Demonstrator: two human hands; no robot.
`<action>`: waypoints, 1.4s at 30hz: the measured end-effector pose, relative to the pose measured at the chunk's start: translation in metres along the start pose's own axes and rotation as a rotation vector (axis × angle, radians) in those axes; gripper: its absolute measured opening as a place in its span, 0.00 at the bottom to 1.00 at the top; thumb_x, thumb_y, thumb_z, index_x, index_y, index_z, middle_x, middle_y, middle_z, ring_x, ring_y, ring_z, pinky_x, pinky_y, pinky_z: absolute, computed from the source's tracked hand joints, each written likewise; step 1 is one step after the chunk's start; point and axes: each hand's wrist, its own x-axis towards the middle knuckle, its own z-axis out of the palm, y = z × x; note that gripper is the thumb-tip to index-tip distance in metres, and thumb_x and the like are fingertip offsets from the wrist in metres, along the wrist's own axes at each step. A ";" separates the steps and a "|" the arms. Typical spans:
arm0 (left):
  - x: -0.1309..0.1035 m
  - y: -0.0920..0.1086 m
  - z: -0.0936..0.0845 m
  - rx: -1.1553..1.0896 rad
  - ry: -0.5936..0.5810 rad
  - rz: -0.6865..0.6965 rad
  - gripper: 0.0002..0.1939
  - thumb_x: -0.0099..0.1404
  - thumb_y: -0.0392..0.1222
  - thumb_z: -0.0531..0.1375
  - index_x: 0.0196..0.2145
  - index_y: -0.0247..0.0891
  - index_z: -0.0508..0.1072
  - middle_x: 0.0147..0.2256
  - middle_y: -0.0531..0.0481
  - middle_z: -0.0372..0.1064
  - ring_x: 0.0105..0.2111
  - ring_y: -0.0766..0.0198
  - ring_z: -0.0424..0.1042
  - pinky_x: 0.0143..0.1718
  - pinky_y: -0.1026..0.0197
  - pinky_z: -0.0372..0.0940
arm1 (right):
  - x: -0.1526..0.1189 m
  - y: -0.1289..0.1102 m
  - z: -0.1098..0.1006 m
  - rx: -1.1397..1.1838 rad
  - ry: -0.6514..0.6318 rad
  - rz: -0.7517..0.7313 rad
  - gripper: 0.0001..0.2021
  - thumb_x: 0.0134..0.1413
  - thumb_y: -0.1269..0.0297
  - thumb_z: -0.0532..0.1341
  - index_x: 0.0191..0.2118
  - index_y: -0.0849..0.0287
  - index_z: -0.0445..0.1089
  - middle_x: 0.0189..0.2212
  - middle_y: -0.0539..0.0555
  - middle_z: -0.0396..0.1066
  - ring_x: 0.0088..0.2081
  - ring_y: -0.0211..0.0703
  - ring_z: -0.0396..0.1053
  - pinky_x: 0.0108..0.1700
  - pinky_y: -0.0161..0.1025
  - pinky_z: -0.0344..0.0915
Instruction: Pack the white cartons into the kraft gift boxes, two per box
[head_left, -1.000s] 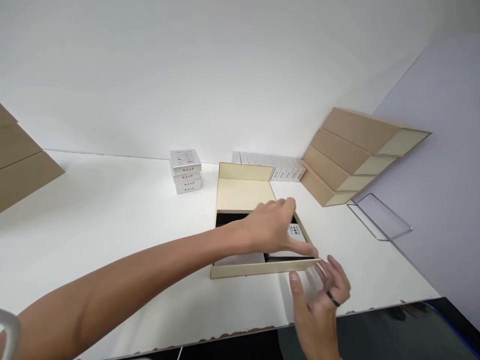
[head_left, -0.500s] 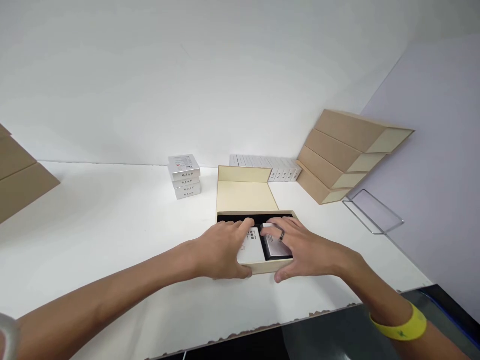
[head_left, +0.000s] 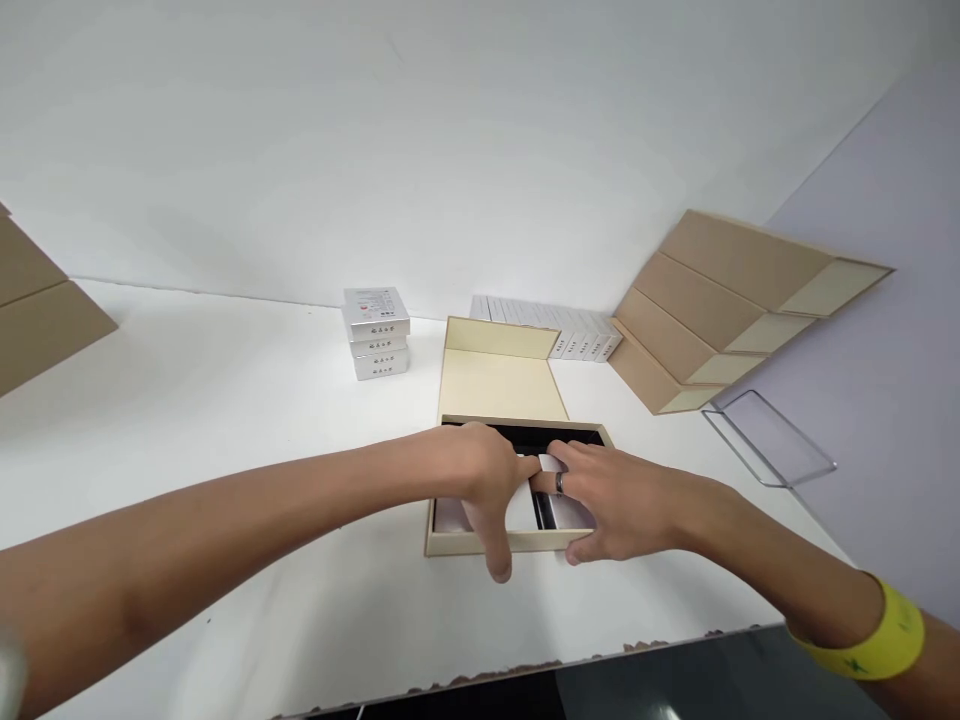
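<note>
An open cream gift box (head_left: 480, 543) lies on the white table, its lid (head_left: 502, 385) folded back and a black lining inside. My left hand (head_left: 491, 480) reaches over the left part. Its thumb sticks out past the front wall, apart from the fingers, and a finger points right over a white carton (head_left: 520, 512) in the box. Some left fingers are hidden. My right hand (head_left: 615, 500), with a ring, spreads over a silvery carton (head_left: 570, 512) at the right. Its fingers touch inside the box; its thumb is at the front wall.
A short stack of white cartons (head_left: 381, 335) stands behind to the left. A row of similar cartons (head_left: 585, 340) lines the wall behind the lid. Tan boxes are stacked at the right (head_left: 720, 300) and left (head_left: 45, 320). A wire frame (head_left: 776, 440) sits by the right wall.
My left hand has turned and moved right across the white carton, its finger now near my right hand. My right hand stays over the silvery carton. The view has shifted slightly.
</note>
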 end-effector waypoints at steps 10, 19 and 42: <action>0.011 0.000 -0.006 0.056 -0.103 -0.015 0.56 0.42 0.60 0.73 0.67 0.49 0.63 0.40 0.43 0.77 0.34 0.44 0.75 0.36 0.44 0.73 | 0.005 -0.002 -0.002 -0.039 -0.039 -0.005 0.29 0.52 0.47 0.67 0.56 0.57 0.70 0.47 0.60 0.62 0.49 0.61 0.65 0.49 0.58 0.65; -0.009 -0.002 -0.003 0.008 -0.004 0.015 0.47 0.49 0.60 0.70 0.64 0.44 0.63 0.48 0.40 0.76 0.42 0.45 0.75 0.38 0.51 0.71 | 0.004 -0.002 0.002 0.004 -0.012 -0.014 0.32 0.52 0.47 0.66 0.59 0.56 0.67 0.50 0.61 0.62 0.52 0.63 0.64 0.52 0.62 0.65; 0.068 -0.124 -0.059 0.135 0.670 -0.488 0.20 0.73 0.48 0.62 0.57 0.36 0.70 0.55 0.41 0.70 0.51 0.53 0.74 0.51 0.45 0.73 | -0.050 0.005 0.048 0.580 0.604 0.054 0.18 0.61 0.42 0.62 0.53 0.39 0.69 0.69 0.46 0.57 0.76 0.56 0.35 0.73 0.69 0.39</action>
